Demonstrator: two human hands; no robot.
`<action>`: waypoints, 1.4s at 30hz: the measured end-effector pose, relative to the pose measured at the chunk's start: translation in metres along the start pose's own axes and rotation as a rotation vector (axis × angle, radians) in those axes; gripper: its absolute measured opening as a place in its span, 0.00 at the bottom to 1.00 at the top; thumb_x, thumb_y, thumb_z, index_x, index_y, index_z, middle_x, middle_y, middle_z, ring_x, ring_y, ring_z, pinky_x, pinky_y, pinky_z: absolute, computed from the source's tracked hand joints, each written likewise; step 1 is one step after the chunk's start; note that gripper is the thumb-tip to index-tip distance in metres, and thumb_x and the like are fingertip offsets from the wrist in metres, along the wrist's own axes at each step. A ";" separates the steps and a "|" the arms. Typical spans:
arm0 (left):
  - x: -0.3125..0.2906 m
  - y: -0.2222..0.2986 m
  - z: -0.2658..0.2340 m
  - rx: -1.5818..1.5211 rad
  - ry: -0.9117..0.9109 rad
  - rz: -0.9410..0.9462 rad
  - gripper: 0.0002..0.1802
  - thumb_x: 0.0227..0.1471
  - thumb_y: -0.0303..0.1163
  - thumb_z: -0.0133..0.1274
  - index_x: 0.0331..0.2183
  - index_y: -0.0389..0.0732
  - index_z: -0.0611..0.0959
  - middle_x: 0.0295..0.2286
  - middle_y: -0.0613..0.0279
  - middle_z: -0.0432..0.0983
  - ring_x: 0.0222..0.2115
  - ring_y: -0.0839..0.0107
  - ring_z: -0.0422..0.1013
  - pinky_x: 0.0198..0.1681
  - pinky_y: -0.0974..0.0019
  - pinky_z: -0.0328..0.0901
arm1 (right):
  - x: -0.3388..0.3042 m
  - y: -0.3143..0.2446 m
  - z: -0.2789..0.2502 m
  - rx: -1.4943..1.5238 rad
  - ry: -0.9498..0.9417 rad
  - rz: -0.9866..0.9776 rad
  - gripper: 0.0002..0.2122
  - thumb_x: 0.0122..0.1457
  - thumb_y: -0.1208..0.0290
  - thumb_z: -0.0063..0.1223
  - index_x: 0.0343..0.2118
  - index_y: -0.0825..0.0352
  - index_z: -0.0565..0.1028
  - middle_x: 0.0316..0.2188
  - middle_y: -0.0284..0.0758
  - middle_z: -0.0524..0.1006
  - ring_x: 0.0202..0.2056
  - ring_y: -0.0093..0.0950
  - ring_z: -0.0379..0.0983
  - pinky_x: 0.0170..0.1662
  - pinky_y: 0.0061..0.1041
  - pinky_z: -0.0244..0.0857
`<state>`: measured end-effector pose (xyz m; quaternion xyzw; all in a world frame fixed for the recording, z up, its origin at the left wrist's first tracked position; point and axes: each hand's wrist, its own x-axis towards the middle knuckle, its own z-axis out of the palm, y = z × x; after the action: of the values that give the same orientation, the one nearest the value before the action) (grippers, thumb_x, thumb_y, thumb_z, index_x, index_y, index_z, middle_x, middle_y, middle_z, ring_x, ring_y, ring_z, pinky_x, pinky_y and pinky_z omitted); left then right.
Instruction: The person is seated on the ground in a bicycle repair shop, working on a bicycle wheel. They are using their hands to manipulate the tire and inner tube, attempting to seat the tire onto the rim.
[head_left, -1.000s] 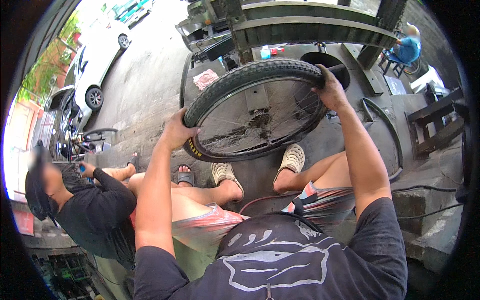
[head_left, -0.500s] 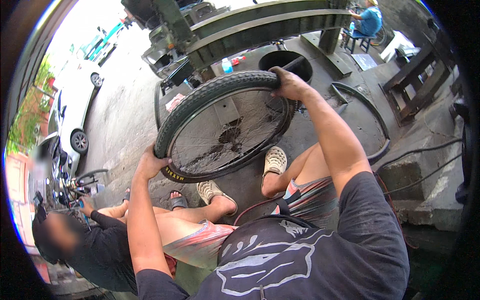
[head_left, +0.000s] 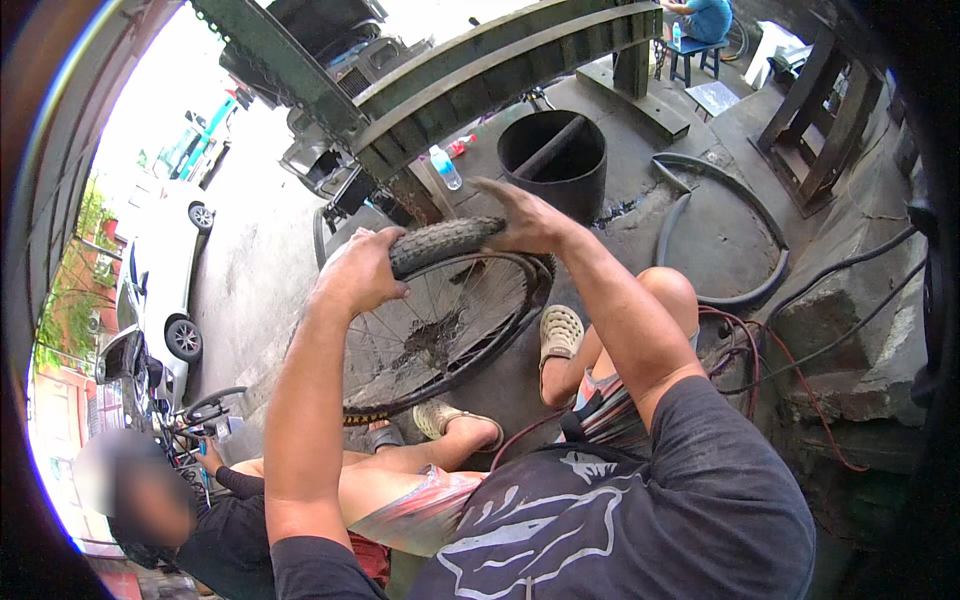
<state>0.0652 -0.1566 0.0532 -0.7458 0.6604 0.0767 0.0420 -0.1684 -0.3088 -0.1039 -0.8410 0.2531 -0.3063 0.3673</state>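
A bicycle wheel (head_left: pixel 508 338) with thin spokes and a dark hub leans between my legs, its lower edge near my feet. Along its far edge runs a black knobby tyre (head_left: pixel 446 246). My left hand (head_left: pixel 360 272) is closed round this tyre on the left, thumb on the near side. At the right end of the same tyre stretch is my right hand (head_left: pixel 525 222), its fingers stretched out and apart, the palm side against or very close to the rubber. My left forearm hides the wheel's left side.
Beyond the wheel stand a black round bin (head_left: pixel 553 165), a clear bottle (head_left: pixel 445 168) and a heavy green metal frame (head_left: pixel 510 75). A loose black tyre (head_left: pixel 722 240) lies to the right, near hoses (head_left: pixel 850 290). A person in black (head_left: pixel 205 525) sits close on my left.
My hands have come closer together at the wheel's far edge. The left moved up from the lower left side; the right opened its fingers. The view has shifted somewhat.
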 end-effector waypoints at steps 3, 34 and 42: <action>0.006 -0.028 0.007 -0.024 0.007 0.077 0.43 0.44 0.34 0.78 0.63 0.42 0.82 0.49 0.43 0.86 0.53 0.43 0.81 0.60 0.46 0.74 | -0.031 0.076 0.021 0.055 -0.150 0.287 0.43 0.46 0.72 0.83 0.69 0.63 0.72 0.59 0.44 0.83 0.62 0.40 0.79 0.68 0.38 0.71; -0.063 -0.002 0.011 -0.213 0.129 -0.024 0.39 0.52 0.47 0.77 0.59 0.37 0.84 0.47 0.38 0.86 0.51 0.42 0.82 0.59 0.46 0.74 | -0.086 -0.084 0.084 1.222 0.499 0.615 0.12 0.74 0.69 0.61 0.53 0.71 0.76 0.41 0.36 0.82 0.40 0.29 0.82 0.47 0.35 0.80; -0.073 0.042 0.019 0.075 0.249 0.003 0.25 0.67 0.47 0.63 0.53 0.37 0.86 0.42 0.41 0.88 0.44 0.40 0.84 0.50 0.41 0.76 | -0.071 -0.123 0.044 1.589 0.538 0.818 0.17 0.74 0.62 0.63 0.57 0.70 0.77 0.45 0.37 0.83 0.44 0.33 0.83 0.51 0.36 0.79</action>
<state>0.0139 -0.0875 0.0490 -0.7464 0.6641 -0.0413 -0.0126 -0.1612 -0.1682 -0.0556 -0.0893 0.3226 -0.4208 0.8432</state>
